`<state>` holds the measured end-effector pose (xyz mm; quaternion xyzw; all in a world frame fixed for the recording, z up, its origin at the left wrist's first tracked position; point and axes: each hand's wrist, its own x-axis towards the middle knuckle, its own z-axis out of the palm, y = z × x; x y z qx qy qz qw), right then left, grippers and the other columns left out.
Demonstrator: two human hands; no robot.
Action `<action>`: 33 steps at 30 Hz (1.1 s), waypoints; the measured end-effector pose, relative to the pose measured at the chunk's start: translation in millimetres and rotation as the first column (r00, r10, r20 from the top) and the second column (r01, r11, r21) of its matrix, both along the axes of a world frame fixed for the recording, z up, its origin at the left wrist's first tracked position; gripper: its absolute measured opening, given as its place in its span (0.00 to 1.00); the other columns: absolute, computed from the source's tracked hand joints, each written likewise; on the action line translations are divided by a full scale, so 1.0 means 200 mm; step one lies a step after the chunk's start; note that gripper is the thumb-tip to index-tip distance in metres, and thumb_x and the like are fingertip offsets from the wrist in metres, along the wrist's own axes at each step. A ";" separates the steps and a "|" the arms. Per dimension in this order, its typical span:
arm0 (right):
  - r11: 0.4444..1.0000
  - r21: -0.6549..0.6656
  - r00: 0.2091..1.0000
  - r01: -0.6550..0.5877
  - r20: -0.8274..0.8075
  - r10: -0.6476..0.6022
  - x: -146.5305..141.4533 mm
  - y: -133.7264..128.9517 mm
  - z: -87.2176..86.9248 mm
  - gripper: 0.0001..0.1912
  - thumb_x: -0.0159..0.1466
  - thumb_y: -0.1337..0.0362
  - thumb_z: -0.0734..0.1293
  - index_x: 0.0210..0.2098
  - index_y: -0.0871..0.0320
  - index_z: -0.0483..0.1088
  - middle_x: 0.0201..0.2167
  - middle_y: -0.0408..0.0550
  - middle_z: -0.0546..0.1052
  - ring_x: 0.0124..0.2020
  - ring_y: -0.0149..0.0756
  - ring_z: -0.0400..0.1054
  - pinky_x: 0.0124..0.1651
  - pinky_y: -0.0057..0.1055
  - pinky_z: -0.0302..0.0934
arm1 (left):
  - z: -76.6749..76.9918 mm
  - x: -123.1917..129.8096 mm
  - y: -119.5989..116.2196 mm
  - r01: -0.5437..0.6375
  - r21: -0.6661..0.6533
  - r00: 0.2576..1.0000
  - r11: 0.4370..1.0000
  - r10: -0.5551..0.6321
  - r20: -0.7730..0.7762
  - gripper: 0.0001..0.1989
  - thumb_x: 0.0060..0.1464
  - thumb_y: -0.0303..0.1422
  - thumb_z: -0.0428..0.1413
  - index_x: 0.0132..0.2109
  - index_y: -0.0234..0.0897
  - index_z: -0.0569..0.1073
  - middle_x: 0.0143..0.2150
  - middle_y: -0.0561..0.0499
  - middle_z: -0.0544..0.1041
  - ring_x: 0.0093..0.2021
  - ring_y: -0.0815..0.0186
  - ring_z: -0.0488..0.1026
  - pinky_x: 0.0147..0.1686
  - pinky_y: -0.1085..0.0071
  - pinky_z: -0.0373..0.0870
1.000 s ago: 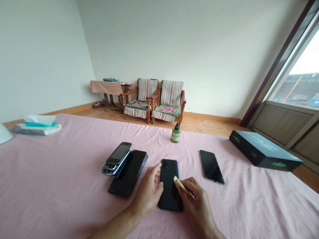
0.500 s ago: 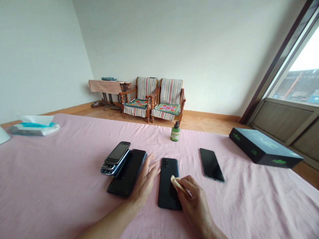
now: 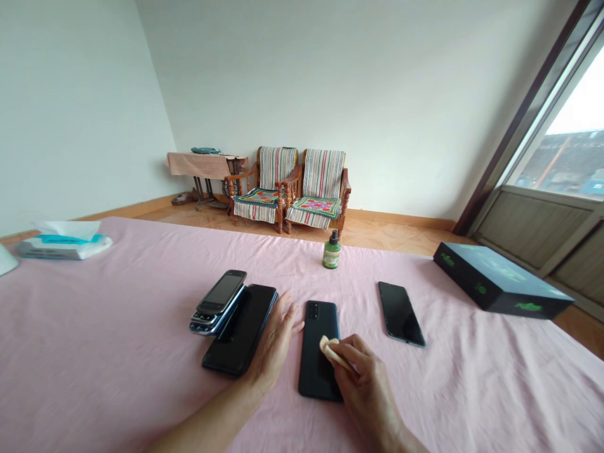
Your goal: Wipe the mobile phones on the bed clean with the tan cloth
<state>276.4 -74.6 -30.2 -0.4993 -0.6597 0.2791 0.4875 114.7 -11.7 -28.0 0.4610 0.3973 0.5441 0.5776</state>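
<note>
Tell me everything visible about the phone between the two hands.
The phone lies flat, back up, on the pink sheet. Its back looks smooth, dark blue-black, with a camera block at the far left corner; its screen is hidden. The right hand holds a pale cloth at its back. Whether the left hand touches its edge is unclear.

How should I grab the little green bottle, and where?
I'd hold the green bottle around its body, just below the black top, coming from the right: it stands upright, so its sides should be easy to wrap, while a dark phone lies flat on the near side.
</note>
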 end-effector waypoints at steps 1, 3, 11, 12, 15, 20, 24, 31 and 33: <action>1.000 -0.003 1.000 -0.002 0.002 0.002 0.00 0.00 0.00 0.12 0.64 0.66 0.61 0.39 0.57 0.77 0.29 0.48 0.70 0.30 0.33 0.67 0.31 0.25 0.61 | 0.00 0.00 0.00 -0.005 0.003 1.000 1.000 0.005 -0.020 0.27 0.61 0.48 0.49 0.63 0.41 0.57 0.68 0.42 0.52 0.64 0.53 0.58 0.56 0.58 0.65; 1.000 -0.002 1.000 -0.006 0.014 0.006 0.00 0.00 0.00 0.12 0.64 0.66 0.61 0.39 0.57 0.76 0.29 0.48 0.70 0.30 0.33 0.67 0.31 0.25 0.61 | 0.01 0.00 0.01 -0.014 0.011 0.998 1.000 0.015 -0.056 0.28 0.61 0.49 0.48 0.63 0.41 0.57 0.68 0.42 0.52 0.64 0.53 0.57 0.54 0.59 0.67; 0.998 0.054 0.995 -0.026 0.095 0.020 0.01 0.01 -0.02 0.16 0.59 0.74 0.59 0.39 0.56 0.76 0.30 0.47 0.70 0.30 0.32 0.67 0.31 0.24 0.61 | 0.06 0.02 0.03 -0.040 -0.015 0.982 0.999 0.037 -0.186 0.30 0.60 0.53 0.44 0.63 0.39 0.58 0.66 0.39 0.54 0.61 0.52 0.62 0.50 0.62 0.71; 0.998 0.060 0.994 -0.028 0.107 0.022 0.01 0.01 -0.02 0.17 0.58 0.76 0.59 0.39 0.56 0.75 0.31 0.47 0.70 0.31 0.32 0.68 0.32 0.24 0.62 | 0.07 0.02 0.03 -0.042 -0.020 0.980 0.999 0.038 -0.195 0.31 0.60 0.53 0.44 0.62 0.40 0.58 0.66 0.39 0.54 0.60 0.52 0.62 0.49 0.62 0.72; 0.997 0.068 0.992 -0.033 0.125 0.024 0.01 0.00 -0.02 0.20 0.56 0.79 0.58 0.39 0.57 0.75 0.33 0.48 0.71 0.34 0.33 0.69 0.36 0.24 0.63 | 0.09 0.03 0.06 -0.040 -0.041 0.974 0.998 0.030 -0.226 0.32 0.60 0.54 0.43 0.62 0.39 0.58 0.65 0.38 0.54 0.58 0.53 0.64 0.46 0.64 0.73; 0.994 0.102 0.990 -0.048 0.137 0.033 0.01 0.00 -0.02 0.23 0.52 0.81 0.57 0.39 0.56 0.75 0.34 0.47 0.72 0.36 0.33 0.69 0.38 0.25 0.64 | 0.10 0.02 0.10 -0.027 -0.051 0.958 0.998 0.011 -0.288 0.34 0.60 0.56 0.39 0.63 0.36 0.56 0.63 0.36 0.57 0.54 0.55 0.69 0.42 0.66 0.75; 0.994 0.105 0.990 -0.035 0.141 0.020 0.01 0.00 -0.03 0.23 0.52 0.81 0.57 0.39 0.56 0.75 0.35 0.48 0.72 0.36 0.33 0.70 0.39 0.25 0.64 | 0.06 -0.01 0.10 0.009 0.002 0.924 1.000 -0.008 -0.382 0.29 0.59 0.50 0.47 0.57 0.33 0.64 0.54 0.37 0.68 0.48 0.57 0.72 0.42 0.64 0.74; 0.996 0.084 0.990 -0.035 0.141 0.023 0.01 0.01 -0.03 0.24 0.51 0.81 0.57 0.39 0.56 0.74 0.34 0.47 0.72 0.35 0.33 0.69 0.37 0.24 0.64 | 0.06 -0.04 -0.01 0.060 0.187 0.768 0.981 0.074 -0.636 0.15 0.40 0.28 0.60 0.40 0.38 0.77 0.36 0.50 0.73 0.39 0.58 0.70 0.46 0.61 0.65; 0.997 0.073 0.990 -0.029 0.142 0.018 0.01 0.01 -0.03 0.23 0.52 0.81 0.57 0.39 0.56 0.74 0.34 0.47 0.72 0.34 0.33 0.69 0.36 0.24 0.63 | 0.07 -0.03 -0.01 0.087 0.176 0.707 0.980 0.064 -0.705 0.12 0.42 0.28 0.59 0.38 0.37 0.77 0.32 0.51 0.72 0.35 0.60 0.70 0.40 0.65 0.67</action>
